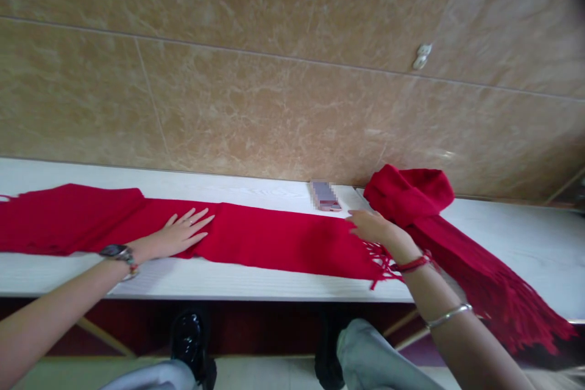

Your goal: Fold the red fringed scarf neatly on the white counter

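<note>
A long red scarf lies stretched flat along the white bench, its fringe at the right end. My left hand rests palm down on it, fingers spread, next to a crosswise fold. Over the upper corner of the fringed end is my right hand, its fingers loosely bent and slightly apart, with nothing visible in them. Whether those fingertips touch the cloth is unclear. Just right of that hand a second red scarf lies loosely looped, its fringed tail running toward the front edge. At far left the red cloth is wider and layered.
A phone lies on the white bench behind the scarf. A brown marbled tile wall rises along the back, with a small white fixture on it. My legs and black shoes are below the front edge.
</note>
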{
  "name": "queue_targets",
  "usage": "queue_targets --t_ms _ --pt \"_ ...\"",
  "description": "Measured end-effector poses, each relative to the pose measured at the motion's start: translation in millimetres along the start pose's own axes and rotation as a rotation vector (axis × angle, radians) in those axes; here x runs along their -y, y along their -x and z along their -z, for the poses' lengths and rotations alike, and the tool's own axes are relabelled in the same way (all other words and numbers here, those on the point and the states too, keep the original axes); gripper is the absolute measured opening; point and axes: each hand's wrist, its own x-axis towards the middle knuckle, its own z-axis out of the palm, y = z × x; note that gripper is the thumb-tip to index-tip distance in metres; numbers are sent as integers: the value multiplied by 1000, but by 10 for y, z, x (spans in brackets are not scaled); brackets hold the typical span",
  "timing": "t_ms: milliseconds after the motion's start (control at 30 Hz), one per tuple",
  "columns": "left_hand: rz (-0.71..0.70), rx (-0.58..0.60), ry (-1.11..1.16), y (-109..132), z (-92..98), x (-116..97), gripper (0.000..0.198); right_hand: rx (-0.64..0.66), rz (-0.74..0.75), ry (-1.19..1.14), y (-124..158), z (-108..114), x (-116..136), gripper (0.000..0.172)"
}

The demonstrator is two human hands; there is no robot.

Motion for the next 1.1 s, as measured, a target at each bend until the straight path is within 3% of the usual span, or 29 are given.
queue_targets --t_ms 100,200,267,367,467,633,800,967,1100 --pt "-54 37 40 54 -9 -17 56 7 19 -51 -65 90 194 36" --pt "-123 48 63 6 138 88 58 83 78 -133 -253 74 379 42" --pt "-115 -4 34 -142 274 162 56 131 80 -138 -390 58 397 47" --pt "-121 -38 -6 -466 461 257 56 185 53 -134 -537 69 270 48" --pt "-149 87 25 -756 587 337 56 246 26 -118 -590 102 96 40" --pt "-149 274 157 -973 653 457 30 276 56 -123 -539 128 -107 31" --pt "-137 283 158 -964 666 620 26 222 45 -158 -450 135 -370 21" --pt "-93 120 40 -800 656 792 19 139 -22 9 -367 88 -677 16" --pt "-16 58 -12 -661 597 874 29 153 -42 71 -264 7 -804 17"
